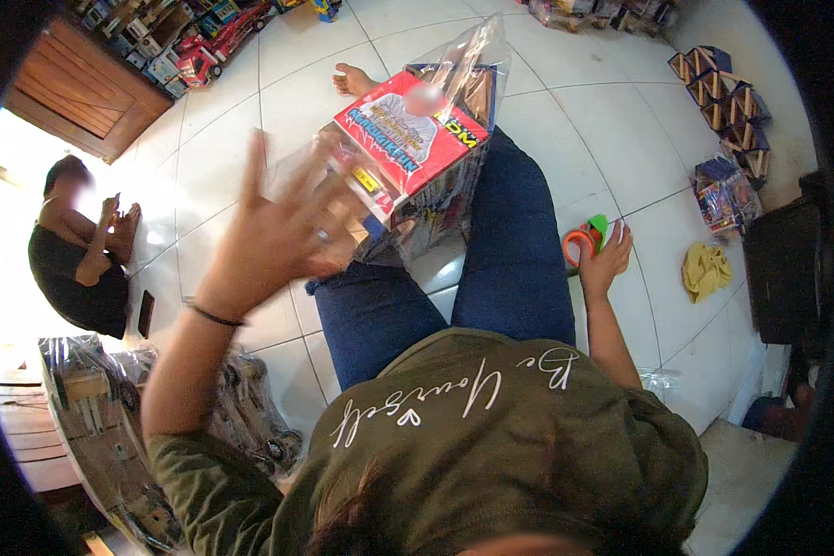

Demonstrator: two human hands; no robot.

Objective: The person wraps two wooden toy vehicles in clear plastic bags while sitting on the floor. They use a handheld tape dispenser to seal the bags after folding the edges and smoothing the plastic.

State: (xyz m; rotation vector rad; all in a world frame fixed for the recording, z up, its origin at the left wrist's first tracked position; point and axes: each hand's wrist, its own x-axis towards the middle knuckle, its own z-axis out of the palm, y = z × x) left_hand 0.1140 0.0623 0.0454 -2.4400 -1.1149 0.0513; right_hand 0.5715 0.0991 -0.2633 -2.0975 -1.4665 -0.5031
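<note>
A clear plastic bag with a red printed card (417, 139) rests across my thighs, and boxy wooden and dark blue parts show through the film. My left hand (282, 218) is raised at the bag's near left side, fingers spread and a little blurred by motion. It seems to hold nothing, though whether it touches the film I cannot tell. Out to the right, my right hand (602, 264) is down at the floor, its fingers around an orange and green tape dispenser (579, 243). Its palm side is hidden.
A person (74, 246) sits on the floor at left, near a dark phone (146, 313). Wrapped wooden toys (250, 408) lie by my left elbow. At right are a yellow cloth (706, 271), a bagged bundle (727, 196) and stacked wooden frames (727, 111). A red toy truck (217, 51) stands far left.
</note>
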